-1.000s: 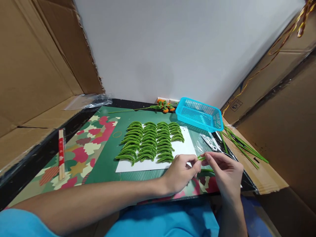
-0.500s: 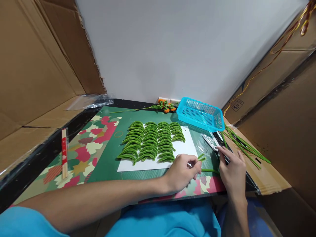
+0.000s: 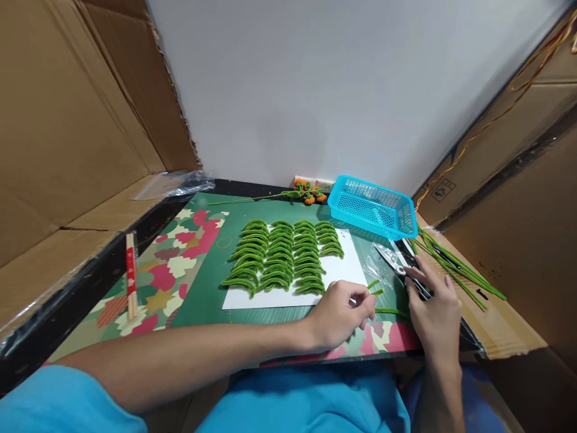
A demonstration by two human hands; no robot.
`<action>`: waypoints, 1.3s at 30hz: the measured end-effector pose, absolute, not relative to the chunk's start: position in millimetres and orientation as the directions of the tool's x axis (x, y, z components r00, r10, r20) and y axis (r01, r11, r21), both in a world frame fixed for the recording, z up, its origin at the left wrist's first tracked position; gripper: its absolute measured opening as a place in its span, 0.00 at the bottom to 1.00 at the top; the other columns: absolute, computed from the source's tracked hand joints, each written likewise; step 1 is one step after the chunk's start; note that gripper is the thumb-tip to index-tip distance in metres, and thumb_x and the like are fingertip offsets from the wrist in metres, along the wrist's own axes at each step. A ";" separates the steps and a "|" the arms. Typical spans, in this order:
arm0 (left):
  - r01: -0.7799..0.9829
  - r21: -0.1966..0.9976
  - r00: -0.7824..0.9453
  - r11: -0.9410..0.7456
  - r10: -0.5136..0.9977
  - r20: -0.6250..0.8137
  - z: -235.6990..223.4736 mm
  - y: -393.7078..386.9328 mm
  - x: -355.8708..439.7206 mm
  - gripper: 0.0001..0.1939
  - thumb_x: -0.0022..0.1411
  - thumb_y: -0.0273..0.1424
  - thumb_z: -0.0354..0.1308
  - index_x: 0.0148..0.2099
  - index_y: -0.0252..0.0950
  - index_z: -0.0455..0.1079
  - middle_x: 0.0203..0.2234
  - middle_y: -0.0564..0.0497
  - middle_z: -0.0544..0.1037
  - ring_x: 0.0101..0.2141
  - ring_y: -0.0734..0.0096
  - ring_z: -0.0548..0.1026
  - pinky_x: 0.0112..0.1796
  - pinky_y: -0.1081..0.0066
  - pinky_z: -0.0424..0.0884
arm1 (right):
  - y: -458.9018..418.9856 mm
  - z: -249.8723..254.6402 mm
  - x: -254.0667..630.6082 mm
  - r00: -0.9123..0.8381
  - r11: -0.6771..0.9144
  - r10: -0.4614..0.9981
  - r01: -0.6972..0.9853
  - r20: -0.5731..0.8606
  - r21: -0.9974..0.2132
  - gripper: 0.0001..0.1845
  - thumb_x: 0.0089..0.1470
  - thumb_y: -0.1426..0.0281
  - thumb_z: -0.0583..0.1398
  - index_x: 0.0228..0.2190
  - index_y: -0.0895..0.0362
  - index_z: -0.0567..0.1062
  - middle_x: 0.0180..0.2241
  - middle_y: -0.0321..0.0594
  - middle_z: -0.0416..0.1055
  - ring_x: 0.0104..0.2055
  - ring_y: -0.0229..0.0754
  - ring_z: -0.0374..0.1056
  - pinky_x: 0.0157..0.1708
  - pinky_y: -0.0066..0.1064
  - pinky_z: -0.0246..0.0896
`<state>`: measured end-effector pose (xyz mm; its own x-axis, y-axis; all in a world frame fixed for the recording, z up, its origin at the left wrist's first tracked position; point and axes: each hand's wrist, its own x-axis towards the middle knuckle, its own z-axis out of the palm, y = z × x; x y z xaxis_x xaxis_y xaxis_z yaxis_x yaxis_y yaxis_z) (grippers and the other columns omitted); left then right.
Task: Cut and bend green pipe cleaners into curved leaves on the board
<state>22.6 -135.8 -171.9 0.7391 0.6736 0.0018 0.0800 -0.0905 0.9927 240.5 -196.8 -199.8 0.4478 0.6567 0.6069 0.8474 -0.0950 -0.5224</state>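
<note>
My left hand (image 3: 345, 313) is closed over the table's front part, pinching short green pipe cleaner pieces (image 3: 375, 288) whose ends stick out past the fingertips. A longer green pipe cleaner (image 3: 392, 311) lies on the mat between my hands. At the right, my right hand (image 3: 435, 307) hovers with fingers apart at the handles of the scissors (image 3: 391, 260), which lie with blades pointing away to the left. My palm partly covers the handles. On a white sheet (image 3: 347, 270) rest rows of curved green pipe cleaner pieces (image 3: 277, 255), in columns.
A blue plastic basket (image 3: 373, 207) stands behind the scissors. Long green pipe cleaners (image 3: 464, 270) lie on the cardboard at right. Orange flowers (image 3: 310, 191) lie along the back wall, wrapped chopsticks (image 3: 130, 273) at left. Clear plastic film (image 3: 378, 264) sits under the scissors.
The view has shifted slightly, so everything sits a little further right. My right hand's fingers have shifted slightly at the scissors' handles. My left hand keeps its pinch.
</note>
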 end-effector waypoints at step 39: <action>0.013 0.990 0.739 -0.143 0.668 0.087 -170.5 -137.2 22.6 0.20 0.71 0.37 0.55 0.27 0.34 0.69 0.20 0.53 0.72 0.24 0.76 0.67 0.29 0.75 0.62 | -201.3 -172.0 185.7 0.567 0.241 0.721 0.335 0.399 -0.911 0.12 0.53 0.62 0.74 0.33 0.58 0.86 0.27 0.44 0.84 0.25 0.47 0.80 0.29 0.36 0.79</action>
